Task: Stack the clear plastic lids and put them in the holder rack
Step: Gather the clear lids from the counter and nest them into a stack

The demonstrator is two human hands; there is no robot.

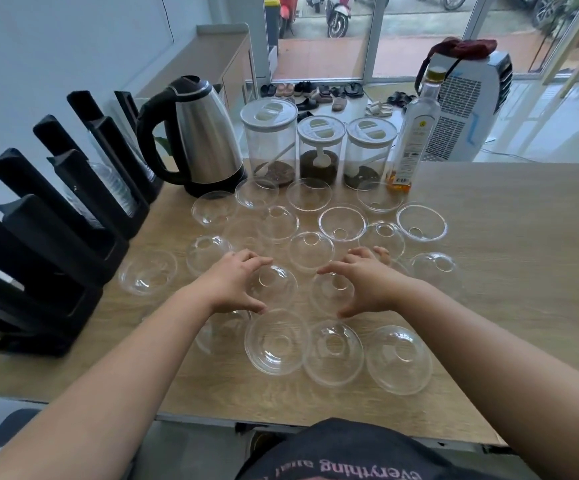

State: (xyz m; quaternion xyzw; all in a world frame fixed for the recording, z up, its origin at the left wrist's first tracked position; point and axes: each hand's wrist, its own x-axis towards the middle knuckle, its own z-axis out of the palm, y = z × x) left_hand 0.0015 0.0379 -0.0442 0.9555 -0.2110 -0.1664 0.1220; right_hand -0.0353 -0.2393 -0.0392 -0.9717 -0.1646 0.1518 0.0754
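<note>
Several clear plastic dome lids lie scattered over the wooden table (488,237), some dome-up, some upside down. My left hand (234,282) curls around one dome-up lid (277,284) near the middle, thumb and fingers at its rim. My right hand (364,280) curls the same way around a neighbouring lid (331,292). Both lids still rest on the table. Three more lids lie in front of my hands, such as the upturned one (277,342). The black holder rack (56,216) stands at the left, with stacked clear cups in its slots.
A steel kettle (201,140) stands at the back left. Three clear jars (321,147) and a bottle (416,133) line the table's far edge. A white air cooler (468,105) stands on the floor beyond. The table's right side is bare wood.
</note>
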